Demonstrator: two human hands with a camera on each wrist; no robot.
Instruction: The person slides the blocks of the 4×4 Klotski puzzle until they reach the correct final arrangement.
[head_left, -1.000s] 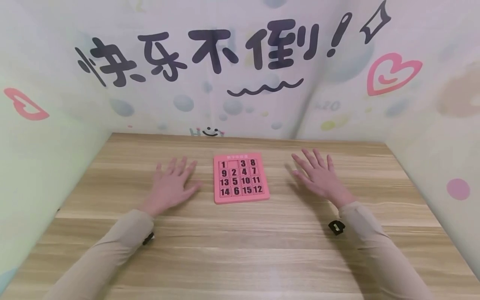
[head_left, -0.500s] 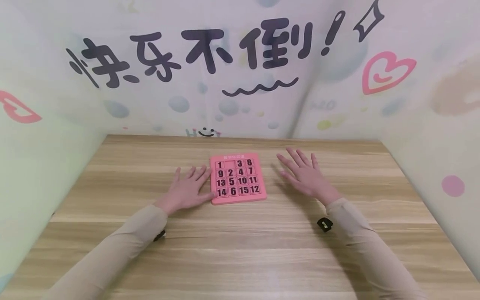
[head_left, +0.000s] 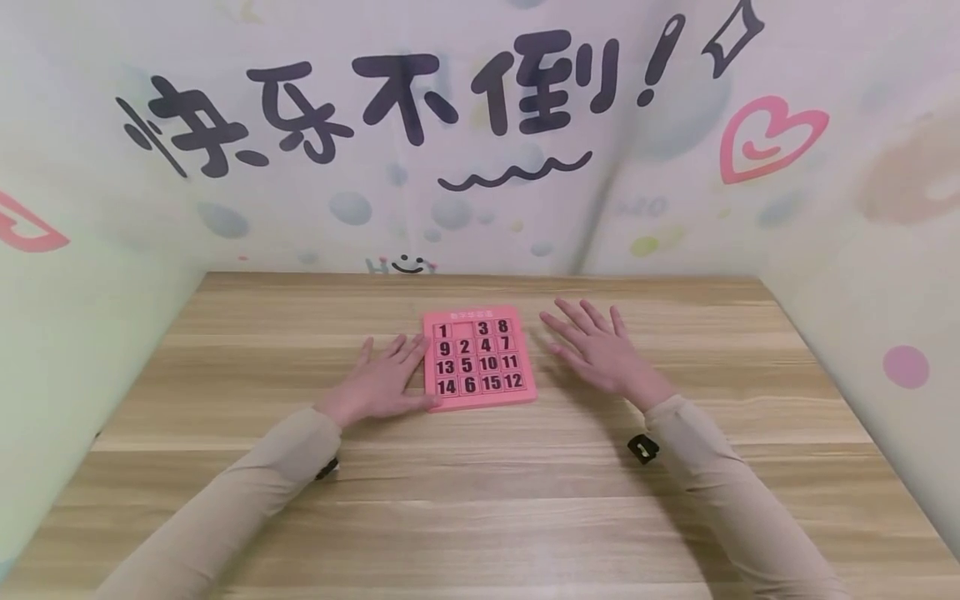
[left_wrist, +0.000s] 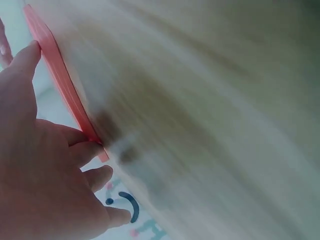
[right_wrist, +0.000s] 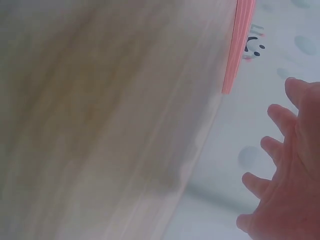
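Note:
A pink number sliding puzzle [head_left: 480, 358] lies flat on the table, its number side up, with a gap in the top row between 1 and 3. At its left edge is my left hand [head_left: 382, 385], fingers spread and thumb at the near left corner. The left wrist view shows the thumb and fingertips of this hand [left_wrist: 45, 165] touching the puzzle's side [left_wrist: 62, 75]. My right hand [head_left: 603, 354] hovers to the right of the puzzle, fingers spread and holding nothing. In the right wrist view, a gap separates that hand [right_wrist: 287, 165] from the puzzle's edge [right_wrist: 239, 45].
The wood-grain table [head_left: 480, 517] extends toward me in front of the puzzle. Behind it rises a white backdrop [head_left: 285, 225] with dark characters and coloured drawings, and similar walls enclose both sides. Black straps show at both wrists.
My left hand has moved right until it touches the puzzle's left edge. The right hand has come closer to the puzzle from the right. The head view has shifted a little.

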